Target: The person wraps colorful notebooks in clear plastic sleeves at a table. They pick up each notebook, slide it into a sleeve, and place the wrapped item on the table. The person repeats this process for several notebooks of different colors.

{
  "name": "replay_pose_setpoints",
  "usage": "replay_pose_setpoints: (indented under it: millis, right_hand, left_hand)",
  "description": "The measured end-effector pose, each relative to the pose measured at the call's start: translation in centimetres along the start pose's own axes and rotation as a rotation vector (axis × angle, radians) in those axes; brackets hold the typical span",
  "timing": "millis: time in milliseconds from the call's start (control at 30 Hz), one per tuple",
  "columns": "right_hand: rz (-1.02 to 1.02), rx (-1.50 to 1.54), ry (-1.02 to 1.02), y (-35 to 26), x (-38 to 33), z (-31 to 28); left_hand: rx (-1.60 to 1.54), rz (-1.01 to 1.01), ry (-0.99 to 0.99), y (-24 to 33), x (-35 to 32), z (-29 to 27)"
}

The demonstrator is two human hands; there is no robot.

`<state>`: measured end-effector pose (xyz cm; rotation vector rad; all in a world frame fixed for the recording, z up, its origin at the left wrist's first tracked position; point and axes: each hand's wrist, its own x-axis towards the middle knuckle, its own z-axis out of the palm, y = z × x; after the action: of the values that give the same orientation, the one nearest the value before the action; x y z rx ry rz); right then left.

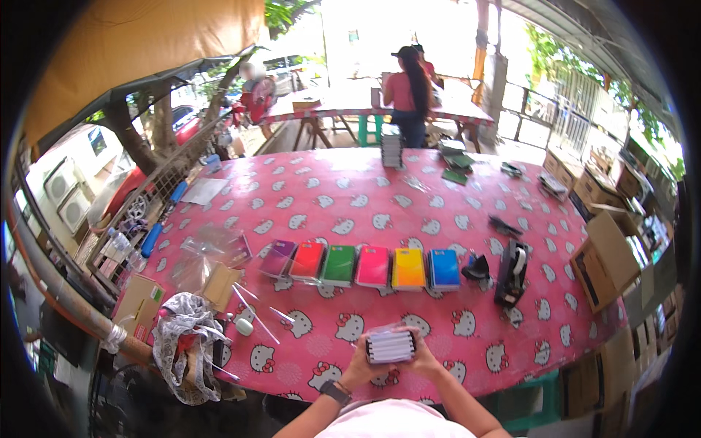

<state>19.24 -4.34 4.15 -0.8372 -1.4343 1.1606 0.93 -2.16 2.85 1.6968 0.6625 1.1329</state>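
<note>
My left hand (357, 369) and my right hand (426, 358) are closed round the two sides of a small stack of notebooks (391, 347). Its white page edges face up, and something clear and shiny, like plastic film, shows at its top. I hold it over the near edge of the table. Beyond it lies a row of small notebook stacks: purple (278, 259), red (307, 261), green (339, 266), pink (372, 267), yellow (407, 269) and blue (444, 270). To their right stands a black tape dispenser (512, 274), beside a small black object (476, 268) I cannot make out.
A pink patterned cloth covers the table (328, 219). At left are clear plastic bags (201, 255), white sticks (254, 314) and a lacy cloth bag (188, 347). A tall notebook stack (391, 147) stands at the far edge. Cardboard boxes (604, 261) line the right; a person (407, 91) stands beyond.
</note>
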Motion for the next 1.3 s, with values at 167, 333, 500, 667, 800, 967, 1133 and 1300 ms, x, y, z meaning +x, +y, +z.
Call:
replay_pose_setpoints:
  millis: [167,333,500,667,800,967,1133,1300]
  right_hand:
    - [-0.086,-0.067,-0.03,-1.4,0.6,0.8]
    - [-0.115,-0.346,0.07,-3.6,0.9,-1.3]
    - [-0.171,-0.693,-0.075,-6.5,0.0,-3.2]
    - [-0.158,-0.75,-0.156,-7.2,0.6,-1.9]
    - [-0.109,-0.789,-0.305,-6.8,0.6,-1.7]
    - [-0.025,-0.707,-0.43,-6.7,0.9,-2.0]
    - [-0.015,-0.743,-0.51,-7.0,1.9,-1.9]
    - [-0.12,-0.459,-0.233,-8.4,1.9,-3.3]
  left_hand:
    - [-0.089,-0.067,0.018,-0.6,-0.1,-0.5]
    - [0.123,0.1,0.12,4.1,1.5,-2.1]
    - [0.705,0.324,-0.071,8.4,2.7,-4.6]
    - [0.419,0.171,0.181,10.3,2.8,-7.1]
    - [0.662,0.138,-0.055,7.6,-0.2,-5.4]
    - [0.728,0.102,-0.259,6.5,-0.3,-5.1]
    - [0.745,0.079,-0.409,7.1,1.4,-5.2]
    - [0.868,0.119,-0.45,7.2,1.5,-5.4]
